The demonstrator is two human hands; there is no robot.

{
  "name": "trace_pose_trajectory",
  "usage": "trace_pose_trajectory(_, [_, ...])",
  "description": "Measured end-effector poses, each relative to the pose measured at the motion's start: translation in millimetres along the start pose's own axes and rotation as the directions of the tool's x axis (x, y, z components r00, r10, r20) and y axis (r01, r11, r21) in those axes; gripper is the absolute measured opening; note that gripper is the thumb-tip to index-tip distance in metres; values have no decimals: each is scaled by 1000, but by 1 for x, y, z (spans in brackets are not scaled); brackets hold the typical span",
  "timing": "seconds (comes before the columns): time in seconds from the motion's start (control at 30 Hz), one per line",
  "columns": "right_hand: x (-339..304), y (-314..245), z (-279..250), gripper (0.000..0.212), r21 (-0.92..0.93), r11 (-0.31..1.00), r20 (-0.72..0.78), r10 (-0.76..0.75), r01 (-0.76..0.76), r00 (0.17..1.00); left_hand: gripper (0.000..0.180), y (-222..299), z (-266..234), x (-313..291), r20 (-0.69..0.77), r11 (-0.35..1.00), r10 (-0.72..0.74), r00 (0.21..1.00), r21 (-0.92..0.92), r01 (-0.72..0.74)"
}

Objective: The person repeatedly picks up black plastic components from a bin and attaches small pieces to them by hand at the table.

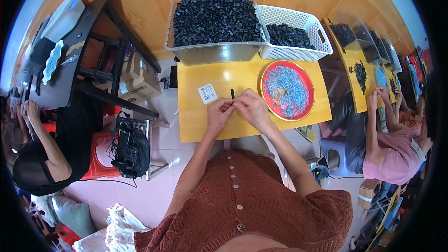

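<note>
Over the yellow table (205, 72), my two hands meet with their fingertips pinched together. A small black strip-like piece (232, 94) sticks up between them. My left hand (218, 115) is closed at the piece's lower end, and my right hand (252, 108) pinches at the same spot from the other side. The fingers hide the rest of the piece. Just right of my right hand lies a round red tray (302, 113) with a pile of small clear-bluish parts and a few orange ones. A white printed label (207, 93) lies left of the hands.
At the table's back stand a clear bin (205, 55) heaped with small black parts and a white perforated basket (298, 55) of black parts. People work at a dark table (70, 60) on the left and another yellow table (357, 95) on the right. A black bag (130, 147) rests on a stool.
</note>
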State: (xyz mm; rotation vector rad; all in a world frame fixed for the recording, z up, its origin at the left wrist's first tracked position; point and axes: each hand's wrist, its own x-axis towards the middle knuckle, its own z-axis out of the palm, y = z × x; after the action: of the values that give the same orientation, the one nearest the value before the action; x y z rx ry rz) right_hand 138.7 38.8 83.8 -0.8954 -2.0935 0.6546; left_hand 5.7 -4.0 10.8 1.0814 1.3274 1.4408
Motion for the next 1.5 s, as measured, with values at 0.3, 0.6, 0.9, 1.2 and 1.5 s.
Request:
trace_pose_trajectory(0.3, [157,8,-32,7,-310,936,-52,-191,166,980,9,-10,1,0,-6,993,-40,999,-116,39])
trace_pose_trajectory(0.6, [232,13,2,14,-602,796,406,231,68,884,10,-14,1,-2,-1,994,1,1000,-111,-1])
trace_pose_trajectory(0.9, [218,27,-15,11,-250,965,209,-25,79,977,13,-1,3,0,18,980,-75,997,-183,77])
trace_pose_trajectory(1.2, [50,10,-23,16,193,948,334,181,-255,925,16,-2,-2,0,30,956,-90,996,-278,95])
trace_pose_trajectory(1.5, [15,9,-12,12,166,948,234,230,-272,945,17,9,1,-1,14,943,-78,997,-323,79])
